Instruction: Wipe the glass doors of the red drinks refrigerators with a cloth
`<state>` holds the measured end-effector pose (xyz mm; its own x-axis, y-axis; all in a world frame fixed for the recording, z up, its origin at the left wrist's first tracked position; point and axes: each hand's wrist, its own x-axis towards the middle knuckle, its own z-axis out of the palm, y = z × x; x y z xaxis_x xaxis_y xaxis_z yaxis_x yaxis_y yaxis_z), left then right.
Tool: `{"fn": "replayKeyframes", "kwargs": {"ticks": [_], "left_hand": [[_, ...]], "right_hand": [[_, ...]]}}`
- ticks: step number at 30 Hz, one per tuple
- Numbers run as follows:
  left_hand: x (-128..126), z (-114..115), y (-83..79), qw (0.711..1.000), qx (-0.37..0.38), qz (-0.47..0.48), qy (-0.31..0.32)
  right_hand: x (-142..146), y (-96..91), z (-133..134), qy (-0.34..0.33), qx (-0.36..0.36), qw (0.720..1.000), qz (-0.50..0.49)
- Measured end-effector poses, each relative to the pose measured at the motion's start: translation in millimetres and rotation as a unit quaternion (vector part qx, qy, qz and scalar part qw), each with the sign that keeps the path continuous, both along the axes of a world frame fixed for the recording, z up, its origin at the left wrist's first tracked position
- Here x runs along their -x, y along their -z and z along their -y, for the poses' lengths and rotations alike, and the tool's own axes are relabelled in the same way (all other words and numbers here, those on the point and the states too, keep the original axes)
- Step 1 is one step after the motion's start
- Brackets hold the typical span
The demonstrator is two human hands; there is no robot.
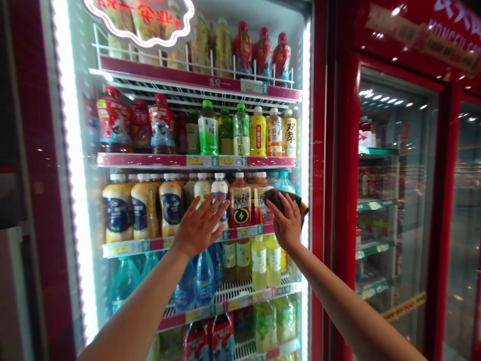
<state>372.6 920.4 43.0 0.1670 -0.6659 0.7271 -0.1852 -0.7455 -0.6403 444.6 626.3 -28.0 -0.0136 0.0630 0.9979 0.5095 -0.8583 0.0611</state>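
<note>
My left hand (202, 223) is raised with its fingers spread, palm towards the drinks fridge, and it seems to lie flat against the glass door. Nothing is in it. Bottles with white caps on the middle shelf show around its fingers. My right hand (287, 220) holds a dark cloth (276, 198) against the glass, near the door's right side. Part of the cloth sticks out past the fingers, and it covers some of a brown-labelled bottle (260, 193) behind. Another brown bottle with a lightning mark (240, 200) stands between my two hands, behind the glass.
Shelves of bottled drinks fill the fridge, among them green tea (208, 130) and red-labelled bottles (161, 123). A lit sign (150, 37) hangs at the upper left. The red frame (319, 175) borders the door. Another red fridge (379, 200) stands at the right.
</note>
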Motion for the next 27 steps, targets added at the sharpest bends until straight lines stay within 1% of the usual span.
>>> {"fn": "replayKeyframes", "kwargs": {"ticks": [1,3,4,5,6,8,10,11,12,13,15,17,18,19,20,22,25,27], "left_hand": [[0,0,0.2,1.000,0.000,-0.002,-0.004],[1,0,0.7,1.000,-0.001,-0.005,-0.010],[1,1,0.9,1.000,-0.001,-0.006,-0.013],[2,1,1.2,1.000,-0.001,-0.007,-0.014],[2,1,1.5,1.000,0.000,-0.008,-0.015],[2,1,2.1,1.000,0.002,-0.010,-0.016],[3,1,2.6,1.000,0.003,-0.014,-0.019],[3,0,2.9,1.000,0.003,-0.015,-0.022],[3,0,3.1,1.000,0.003,-0.017,-0.025],[3,0,3.3,0.999,0.002,-0.018,-0.027],[3,0,3.8,0.999,0.000,-0.017,-0.029],[4,-1,4.4,1.000,-0.001,-0.014,-0.027],[4,-1,4.6,1.000,-0.001,-0.013,-0.026],[4,-1,4.9,1.000,-0.002,-0.014,-0.026],[5,-1,5.1,0.999,-0.003,-0.015,-0.028],[6,0,5.4,0.999,-0.003,-0.020,-0.033],[7,1,5.4,0.999,-0.001,-0.027,-0.038],[7,1,5.4,0.999,-0.002,-0.029,-0.037]], "right_hand": [[5,8.2,2,-0.006,0.040,0.999,-0.007],[11,25.4,15,-0.023,0.115,0.993,-0.015],[12,31.2,23,-0.032,0.137,0.990,-0.015],[11,33.6,31,-0.039,0.138,0.990,-0.013],[8,32.1,36,-0.044,0.119,0.992,-0.008],[2,19.3,33,-0.046,0.044,0.998,0.006],[-1,1.7,13,-0.044,-0.022,0.999,0.009],[0,-4.9,-1,-0.044,-0.037,0.998,0.006],[4,-8.3,-14,-0.044,-0.038,0.998,0.000],[8,-8.0,-26,-0.046,-0.023,0.999,-0.007],[19,2.7,-38,-0.051,0.041,0.998,-0.022],[27,19.3,-33,-0.057,0.123,0.990,-0.035],[28,25.9,-27,-0.059,0.149,0.986,-0.037],[28,29.6,-20,-0.061,0.155,0.985,-0.033],[26,29.8,-14,-0.061,0.146,0.987,-0.028],[20,19.9,-12,-0.054,0.088,0.995,-0.015],[15,-3.0,-34,-0.037,-0.006,0.999,-0.004],[18,-7.8,-52,-0.035,-0.019,0.999,-0.008]]}}
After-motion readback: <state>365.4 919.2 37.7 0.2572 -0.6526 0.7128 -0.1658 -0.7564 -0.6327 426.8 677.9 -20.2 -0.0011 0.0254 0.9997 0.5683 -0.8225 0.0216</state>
